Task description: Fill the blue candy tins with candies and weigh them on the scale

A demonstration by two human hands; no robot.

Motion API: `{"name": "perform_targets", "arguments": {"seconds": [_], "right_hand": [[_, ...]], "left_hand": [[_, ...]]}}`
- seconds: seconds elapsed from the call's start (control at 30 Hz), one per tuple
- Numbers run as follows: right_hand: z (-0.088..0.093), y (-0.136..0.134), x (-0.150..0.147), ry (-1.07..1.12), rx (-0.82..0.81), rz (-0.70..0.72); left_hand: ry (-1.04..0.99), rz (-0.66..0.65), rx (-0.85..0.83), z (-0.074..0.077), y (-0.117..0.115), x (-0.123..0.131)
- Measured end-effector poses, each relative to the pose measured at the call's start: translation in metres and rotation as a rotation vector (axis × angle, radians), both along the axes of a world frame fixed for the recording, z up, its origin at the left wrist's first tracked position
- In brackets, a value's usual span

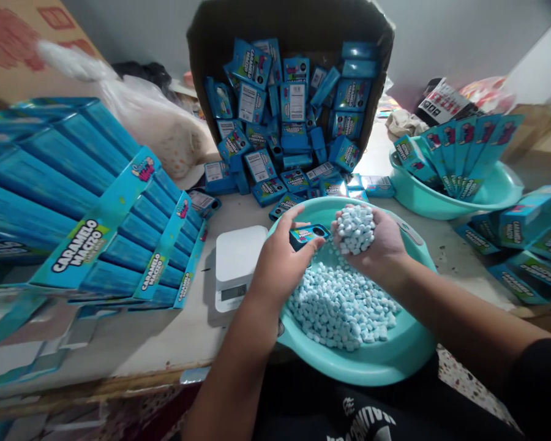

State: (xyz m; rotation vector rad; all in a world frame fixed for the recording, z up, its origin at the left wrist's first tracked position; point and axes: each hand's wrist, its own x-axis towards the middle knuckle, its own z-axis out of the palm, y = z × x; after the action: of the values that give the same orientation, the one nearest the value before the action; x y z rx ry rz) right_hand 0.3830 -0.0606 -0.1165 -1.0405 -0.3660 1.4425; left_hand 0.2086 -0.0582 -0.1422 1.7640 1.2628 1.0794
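Note:
My left hand (280,260) grips a small blue candy box (308,234), its open end turned toward my right hand. My right hand (371,242) is cupped palm-up around a heap of pale blue candies (356,228), right beside the box opening. Both hands hover over a teal basin (395,355) that rests against my lap and holds a bed of the same loose candies (342,303).
A white kitchen scale (236,263) sits left of the basin. A tipped cardboard carton (211,37) spills several small blue boxes (280,122) behind. Flat blue display cartons (87,208) are stacked at left. A second teal basin (441,205) and filled boxes (532,233) stand right.

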Motion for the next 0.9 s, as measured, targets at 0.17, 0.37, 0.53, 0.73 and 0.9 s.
{"name": "perform_targets", "arguments": {"seconds": [0.17, 0.37, 0.53, 0.73, 0.9], "right_hand": [[0.023, -0.002, 0.002, 0.241, -0.086, -0.172], [0.020, -0.005, 0.002, 0.201, 0.041, -0.140], [0.016, -0.006, 0.004, 0.170, 0.084, -0.130], [0.014, -0.008, 0.003, 0.096, 0.107, -0.107], [0.014, -0.009, 0.002, 0.087, 0.109, -0.125]], "left_hand": [[-0.053, -0.218, -0.088, -0.001, -0.001, 0.003], [-0.089, -0.377, -0.109, -0.002, -0.002, 0.003], [-0.129, -0.402, -0.154, 0.005, -0.004, 0.003], [-0.096, -0.379, -0.148, 0.006, -0.003, 0.003], [-0.124, -0.395, -0.121, 0.005, -0.002, 0.002]]}}
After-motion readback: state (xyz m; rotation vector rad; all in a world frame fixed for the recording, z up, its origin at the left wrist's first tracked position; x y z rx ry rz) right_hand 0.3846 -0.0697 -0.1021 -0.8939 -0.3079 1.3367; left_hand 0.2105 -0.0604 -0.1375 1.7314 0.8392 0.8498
